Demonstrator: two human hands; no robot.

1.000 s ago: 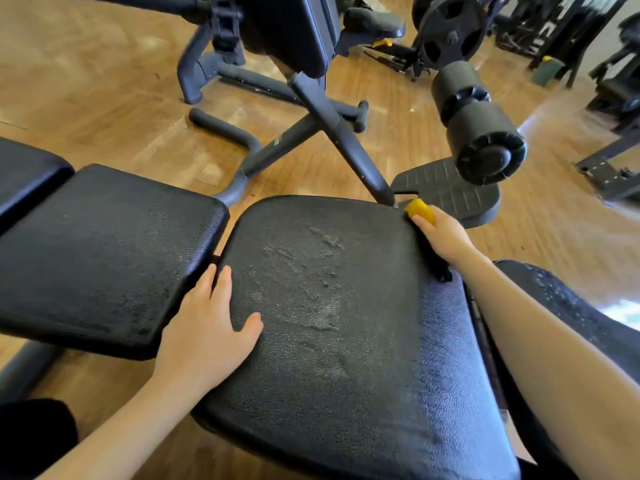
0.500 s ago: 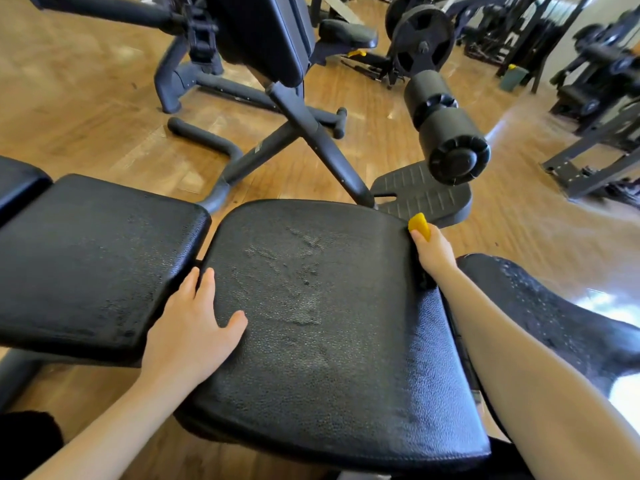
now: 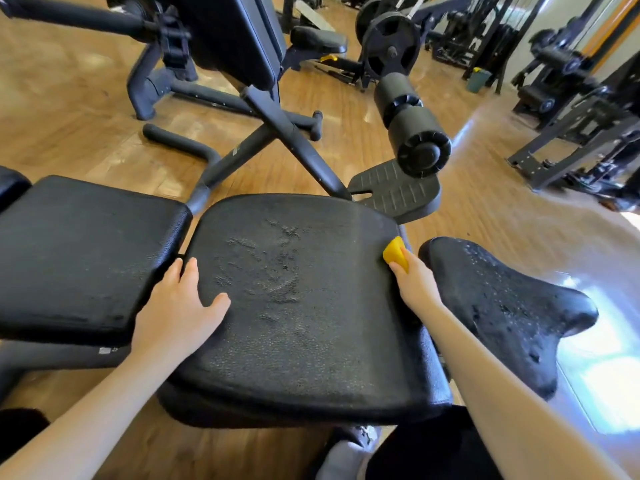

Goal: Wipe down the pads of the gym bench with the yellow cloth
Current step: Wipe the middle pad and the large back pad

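Black, pebbled vinyl covers the middle pad [image 3: 311, 323], the nearest surface, and it is dotted with droplets about its centre. At its 9 o'clock edge the left hand [image 3: 176, 306] is laid flat with fingers straight and thumb spread, holding nothing and seemingly steadying the pad. At its 2 o'clock corner the cloth [image 3: 396, 253] is gripped in the right hand [image 3: 415, 284], bunched small and pressed against the pad's right edge, beside the gap to the right pad [image 3: 502, 306].

The step in hand is judged to be the wiping of the middle pad's right rim. The wet patch in the centre appears not yet wiped, so a sweep from 3 o'clock toward 9 o'clock is likely called for next, with the cloth kept flat and the left hand lifted clear when it is reached. The right pad, also beaded with drops, and the left pad [image 3: 79, 254] seem to be left to do.

Farther out, at 1 o'clock, a ribbed footplate [image 3: 394, 195] is set just beyond the pad, and above it a foam roller [image 3: 412, 123] juts toward the camera; an arm reaching far forward could be hindered by it. A slanted frame tube [image 3: 294, 143] rises at 12 o'clock. Beyond, a weight plate [image 3: 391, 43] and other machines are seen on the wooden floor [image 3: 69, 98].
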